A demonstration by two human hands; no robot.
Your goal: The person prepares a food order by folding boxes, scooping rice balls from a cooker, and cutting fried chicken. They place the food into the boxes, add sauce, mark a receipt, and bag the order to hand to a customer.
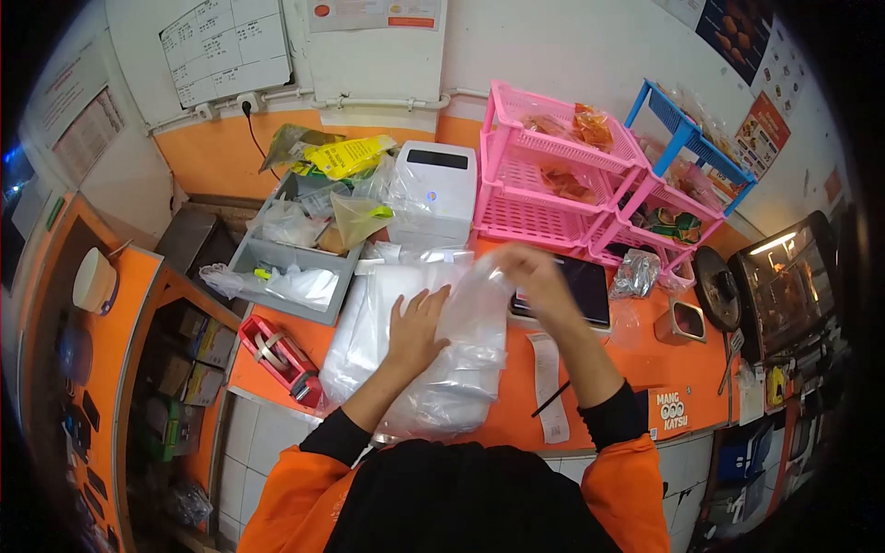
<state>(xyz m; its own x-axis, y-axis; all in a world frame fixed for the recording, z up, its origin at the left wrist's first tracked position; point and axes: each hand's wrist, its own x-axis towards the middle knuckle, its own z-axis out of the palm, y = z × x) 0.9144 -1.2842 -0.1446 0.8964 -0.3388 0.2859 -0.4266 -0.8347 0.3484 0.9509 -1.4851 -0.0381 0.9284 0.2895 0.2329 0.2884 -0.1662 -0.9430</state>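
Note:
A stack of clear plastic bags (442, 396) lies on the orange table in front of me. My left hand (417, 330) rests flat on the stack with its fingers spread. To its right, my right hand (536, 281) is somewhat blurred and has its fingers closed on the edge of a clear plastic bag (472, 300), which it lifts off the stack. Below my right forearm are a paper receipt (549, 387) and a black pen (550, 399). A dark-screened tablet (581, 290) sits just beyond my right wrist.
A red tape dispenser (279, 359) stands left of the bags. Behind are a grey divided tray (300, 309) with plastic packets and a white printer (441, 189). Pink basket racks (544, 217) stand at the back right, near a metal container (680, 323) and a black lid (717, 286).

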